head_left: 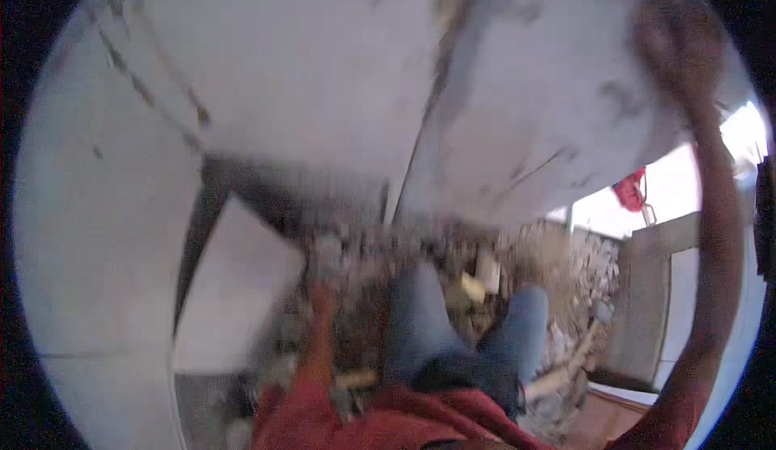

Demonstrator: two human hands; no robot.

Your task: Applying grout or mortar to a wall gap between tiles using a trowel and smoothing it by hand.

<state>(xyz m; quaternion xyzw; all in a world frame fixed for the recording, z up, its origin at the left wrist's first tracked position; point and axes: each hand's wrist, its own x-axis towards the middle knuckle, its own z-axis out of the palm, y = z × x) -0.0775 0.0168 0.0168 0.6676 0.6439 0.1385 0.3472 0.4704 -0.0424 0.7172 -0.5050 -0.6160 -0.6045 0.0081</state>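
Right hand [677, 42] is raised against the grey wall [323, 70]; left hand [325, 258] hangs below the wall, above rubble [566, 264]. Grip of either hand: cannot tell, blurred.

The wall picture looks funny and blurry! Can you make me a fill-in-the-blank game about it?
1. The right hand is raised high against the grey ____.
2. The left hand reaches ____ toward the rubble on the floor.
3. The person's sleeves are ____ in colour.
4. The person's legs are in ____ trousers.

Missing words: wall; down; red; blue
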